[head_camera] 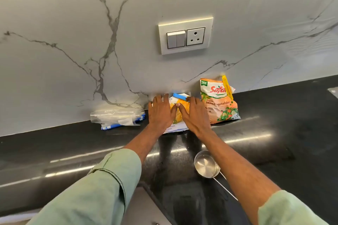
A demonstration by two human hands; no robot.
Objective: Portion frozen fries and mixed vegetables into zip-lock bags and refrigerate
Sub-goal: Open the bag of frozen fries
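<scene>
- Fingers (159, 99) on both hands are straight and spread apart, pressed flat on the fries bag (176, 127); none of them curl round it or pinch it.
- My left hand (160, 110) covers the bag's left half and my right hand (194, 113) its right half, with the thumbs almost meeting over the yellow print.
- That fries bag lies at the back of the dark desk (274, 142) with its far end against the marble wall (73, 23). A blue clip (180, 97) sits across that end, just beyond my right fingertips.
- Just right of it, the mixed vegetables bag (219, 104) leans on the wall with a yellow clip (226, 87) on its top corner. I cannot tell how full either bag is.
- On the left, a flat stack of clear zip-lock bags (117, 118) with blue edges lies by the wall, near my left hand but apart from it.
- Nearer to me, a steel measuring cup (205, 164) stands upright on the desk, and its inside shows only bare metal. My right forearm crosses its far rim.
- A switch plate (185, 35) is set in the wall above the bags.
</scene>
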